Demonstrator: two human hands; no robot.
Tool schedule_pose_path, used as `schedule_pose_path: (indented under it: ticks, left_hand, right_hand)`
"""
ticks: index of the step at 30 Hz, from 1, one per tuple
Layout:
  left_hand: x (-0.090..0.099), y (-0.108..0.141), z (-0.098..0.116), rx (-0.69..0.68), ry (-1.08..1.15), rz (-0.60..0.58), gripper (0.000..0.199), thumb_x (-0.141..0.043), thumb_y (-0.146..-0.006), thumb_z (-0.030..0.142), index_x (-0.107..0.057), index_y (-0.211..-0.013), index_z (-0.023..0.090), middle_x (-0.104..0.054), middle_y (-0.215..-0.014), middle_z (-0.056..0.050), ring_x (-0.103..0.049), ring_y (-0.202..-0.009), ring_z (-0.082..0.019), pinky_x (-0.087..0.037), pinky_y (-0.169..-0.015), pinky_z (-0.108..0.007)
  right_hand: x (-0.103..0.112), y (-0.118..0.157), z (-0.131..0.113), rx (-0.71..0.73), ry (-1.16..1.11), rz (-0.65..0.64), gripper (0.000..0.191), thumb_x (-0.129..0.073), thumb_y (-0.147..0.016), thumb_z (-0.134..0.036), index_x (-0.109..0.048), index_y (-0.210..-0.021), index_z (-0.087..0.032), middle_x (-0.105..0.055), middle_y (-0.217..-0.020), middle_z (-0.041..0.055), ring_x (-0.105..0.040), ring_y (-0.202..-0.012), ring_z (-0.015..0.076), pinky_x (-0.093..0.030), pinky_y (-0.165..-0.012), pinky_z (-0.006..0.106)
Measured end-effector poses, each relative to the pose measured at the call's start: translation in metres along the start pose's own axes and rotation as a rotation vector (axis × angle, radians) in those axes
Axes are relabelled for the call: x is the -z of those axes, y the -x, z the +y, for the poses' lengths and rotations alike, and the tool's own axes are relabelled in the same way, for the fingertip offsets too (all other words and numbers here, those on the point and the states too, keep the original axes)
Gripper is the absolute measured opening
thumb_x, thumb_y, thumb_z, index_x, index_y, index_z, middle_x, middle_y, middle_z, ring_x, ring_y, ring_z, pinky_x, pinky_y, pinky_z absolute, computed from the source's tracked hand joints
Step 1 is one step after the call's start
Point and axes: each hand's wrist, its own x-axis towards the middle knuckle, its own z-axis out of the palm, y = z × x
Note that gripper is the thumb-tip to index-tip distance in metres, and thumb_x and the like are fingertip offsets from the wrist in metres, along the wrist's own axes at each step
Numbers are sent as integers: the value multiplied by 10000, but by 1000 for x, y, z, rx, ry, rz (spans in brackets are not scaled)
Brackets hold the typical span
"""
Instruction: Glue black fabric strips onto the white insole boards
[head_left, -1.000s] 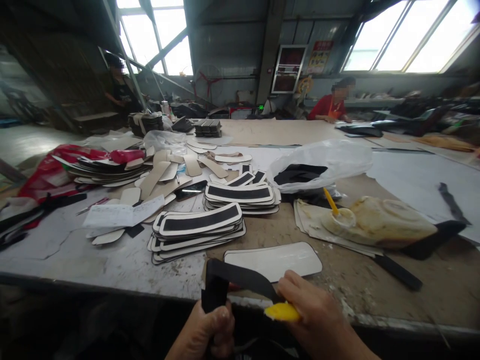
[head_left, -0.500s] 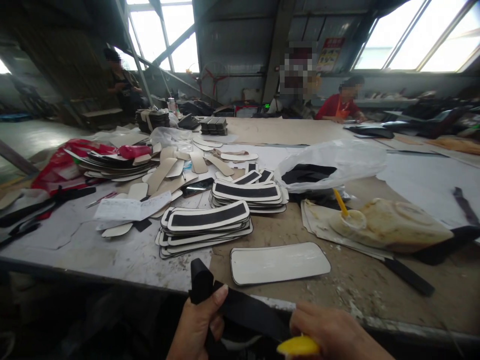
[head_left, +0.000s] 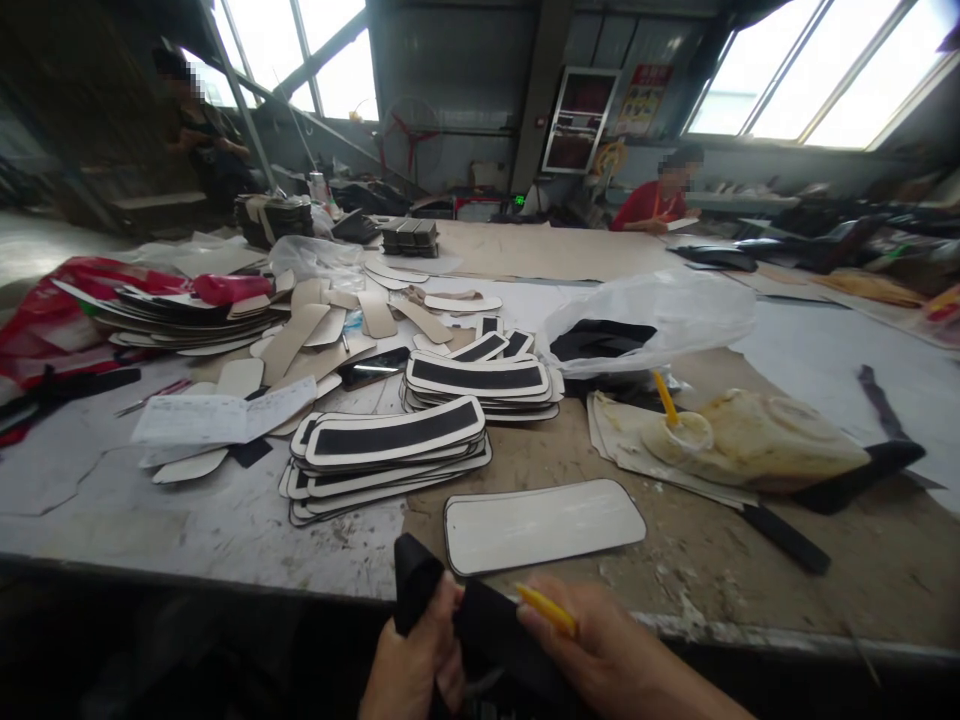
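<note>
My left hand (head_left: 420,650) is closed on a black strip (head_left: 499,630) at the table's front edge; a folded end of the strip stands up above the fingers. In my right hand (head_left: 592,640) is a yellow tool (head_left: 547,608), and its fingers are against the strip's right part. The strip's lower part is hidden in shadow. Just beyond the hands lies a blank white curved panel (head_left: 544,525). Left of it sits a stack of white panels with black centres (head_left: 394,440), with another such stack (head_left: 480,380) behind.
A stained yellowish container (head_left: 780,435) and a small cup with a yellow stick (head_left: 688,432) stand right. Behind are a plastic bag (head_left: 660,310), a phone (head_left: 375,368) and loose panels. Two people (head_left: 656,200) (head_left: 202,140) are in the background.
The view has shifted, so the table's things appear further left. My right hand has come closer to my left, and the yellow tool has turned and risen over the strip.
</note>
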Motion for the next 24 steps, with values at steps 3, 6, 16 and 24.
schedule_pose_path:
  ticks: [3,6,16,24]
  left_hand:
    - [3,-14,12,-96,-3,94,473,-701,-571,567,-483,-731,179,-256,-389,130,-219,-334,-32,-163,-347,-175]
    - [7,-30,22,-145,-96,97,415,-694,-630,486,-394,-671,202,-295,-384,120,-250,-342,-37,-193,-352,-173]
    - [2,-45,32,-36,-170,35,238,-591,-714,351,-475,-663,150,-349,-444,81,-310,-390,-57,-225,-380,-197]
    - [-9,-44,38,-60,-350,56,235,-631,-672,352,-489,-657,165,-387,-388,75,-311,-361,-69,-223,-384,-213]
  right_hand:
    - [28,-18,-11,-16,178,-3,214,-409,-871,-306,-524,-728,-197,-577,-650,-10,-492,-580,116,-323,-524,201]
    - [45,-46,-19,-31,363,-42,212,-449,-851,-291,-574,-707,-199,-593,-623,3,-488,-543,121,-284,-499,209]
    - [40,-94,1,-1,544,-119,215,-468,-842,-313,-659,-833,-217,-685,-712,57,-620,-659,193,-313,-522,238]
    - [40,-96,4,-13,574,-135,218,-473,-835,-314,-668,-862,-221,-707,-764,69,-645,-706,208,-329,-526,245]
